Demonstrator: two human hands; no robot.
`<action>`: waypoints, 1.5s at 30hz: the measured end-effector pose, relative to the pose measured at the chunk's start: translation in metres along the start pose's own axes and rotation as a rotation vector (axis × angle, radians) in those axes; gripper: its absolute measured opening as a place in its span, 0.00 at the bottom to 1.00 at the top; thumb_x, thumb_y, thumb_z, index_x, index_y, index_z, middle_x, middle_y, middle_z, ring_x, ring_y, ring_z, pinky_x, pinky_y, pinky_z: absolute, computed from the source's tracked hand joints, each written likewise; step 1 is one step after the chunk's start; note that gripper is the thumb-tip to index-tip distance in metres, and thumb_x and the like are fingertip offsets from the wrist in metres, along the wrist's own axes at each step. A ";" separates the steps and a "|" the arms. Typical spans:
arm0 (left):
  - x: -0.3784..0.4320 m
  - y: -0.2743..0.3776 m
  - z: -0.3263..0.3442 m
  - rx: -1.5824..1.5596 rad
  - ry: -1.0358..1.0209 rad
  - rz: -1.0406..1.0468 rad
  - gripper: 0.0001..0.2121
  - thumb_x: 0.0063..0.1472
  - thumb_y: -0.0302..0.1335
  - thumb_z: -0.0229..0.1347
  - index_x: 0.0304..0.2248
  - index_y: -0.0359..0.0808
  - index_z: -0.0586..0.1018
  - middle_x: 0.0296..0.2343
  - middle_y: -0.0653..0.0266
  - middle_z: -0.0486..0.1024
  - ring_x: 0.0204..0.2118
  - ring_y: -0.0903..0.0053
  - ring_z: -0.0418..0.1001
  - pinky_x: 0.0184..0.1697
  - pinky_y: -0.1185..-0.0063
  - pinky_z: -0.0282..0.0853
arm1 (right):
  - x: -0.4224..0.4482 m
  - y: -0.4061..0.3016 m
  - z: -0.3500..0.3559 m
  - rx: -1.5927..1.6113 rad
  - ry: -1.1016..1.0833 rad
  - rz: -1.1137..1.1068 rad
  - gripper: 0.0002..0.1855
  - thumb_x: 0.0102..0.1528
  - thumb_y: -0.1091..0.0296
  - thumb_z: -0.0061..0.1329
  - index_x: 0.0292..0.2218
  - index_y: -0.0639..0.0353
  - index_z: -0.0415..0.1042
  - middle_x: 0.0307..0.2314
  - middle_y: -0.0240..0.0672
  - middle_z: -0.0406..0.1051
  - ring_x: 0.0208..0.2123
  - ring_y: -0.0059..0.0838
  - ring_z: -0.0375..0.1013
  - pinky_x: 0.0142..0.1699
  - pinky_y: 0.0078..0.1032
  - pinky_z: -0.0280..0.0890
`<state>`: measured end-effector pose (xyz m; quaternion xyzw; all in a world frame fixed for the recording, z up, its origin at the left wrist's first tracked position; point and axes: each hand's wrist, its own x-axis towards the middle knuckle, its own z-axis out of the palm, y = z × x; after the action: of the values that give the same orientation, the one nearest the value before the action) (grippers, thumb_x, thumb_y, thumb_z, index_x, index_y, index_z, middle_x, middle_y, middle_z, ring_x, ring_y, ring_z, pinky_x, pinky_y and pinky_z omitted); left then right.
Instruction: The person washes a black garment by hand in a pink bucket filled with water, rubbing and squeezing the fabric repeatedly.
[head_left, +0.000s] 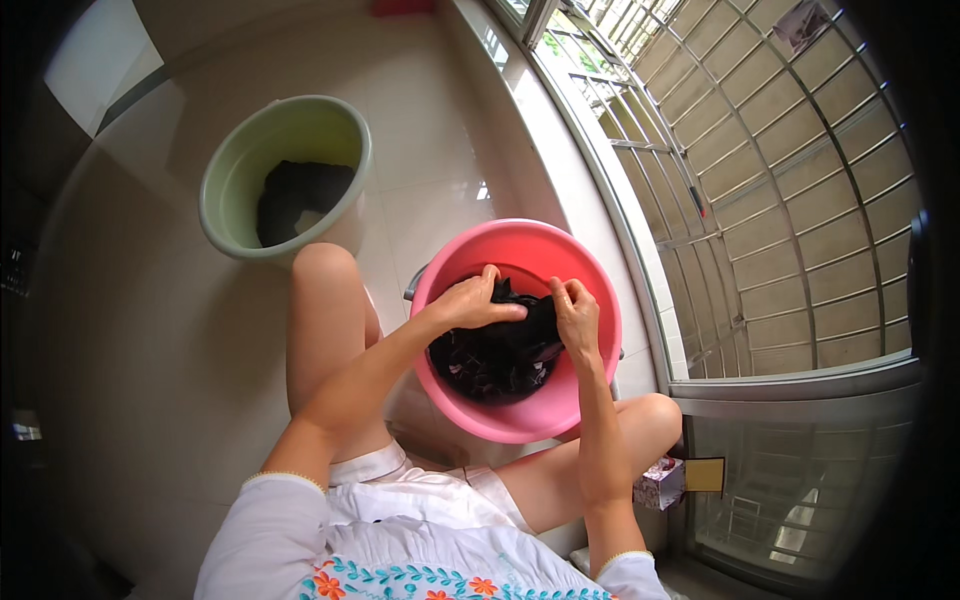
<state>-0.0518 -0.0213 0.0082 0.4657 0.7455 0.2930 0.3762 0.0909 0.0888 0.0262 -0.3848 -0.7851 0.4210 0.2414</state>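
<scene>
A pink plastic bucket (517, 427) stands between my knees, with dark water (480, 375) inside. Over the water, wet black cloth (529, 330) hangs between both hands. My left hand (480, 300) has its thumb and fingers on the cloth's upper left part. At the bucket's right side, my right hand (577, 315) pinches the cloth's right edge between thumb and fingers. The lower part of the cloth reaches the water, and how far it goes under is hidden.
A pale green tub (225, 195) with dark cloth (300, 199) inside stands on the tiled floor at upper left. A window with metal bars (772, 187) runs along the right. A small patterned box (660, 484) sits beyond my right knee.
</scene>
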 end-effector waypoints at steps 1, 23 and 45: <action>-0.003 0.001 0.002 0.153 0.004 0.010 0.40 0.38 0.50 0.56 0.44 0.28 0.57 0.36 0.45 0.65 0.40 0.60 0.64 0.41 0.71 0.60 | -0.001 -0.001 -0.002 0.004 -0.033 0.010 0.16 0.48 0.59 0.46 0.20 0.65 0.65 0.10 0.31 0.61 0.14 0.16 0.57 0.20 0.18 0.54; -0.008 0.018 -0.014 -1.113 -0.059 0.122 0.09 0.39 0.18 0.49 0.26 0.29 0.71 0.22 0.67 0.70 0.24 0.82 0.68 0.31 0.84 0.64 | -0.022 0.060 0.017 0.155 -0.278 0.178 0.11 0.40 0.76 0.44 0.31 0.65 0.67 0.21 0.34 0.68 0.27 0.22 0.67 0.33 0.18 0.60; 0.025 -0.020 0.078 -1.831 -0.221 -0.033 0.07 0.53 0.33 0.47 0.22 0.41 0.72 0.19 0.72 0.68 0.23 0.83 0.66 0.25 0.83 0.62 | -0.031 -0.011 0.046 -0.415 0.138 -0.515 0.10 0.46 0.63 0.43 0.21 0.59 0.62 0.17 0.38 0.61 0.18 0.38 0.64 0.21 0.29 0.61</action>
<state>-0.0033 0.0002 -0.0570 0.0011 0.1893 0.7171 0.6708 0.0722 0.0381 0.0089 -0.2422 -0.9074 0.1502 0.3089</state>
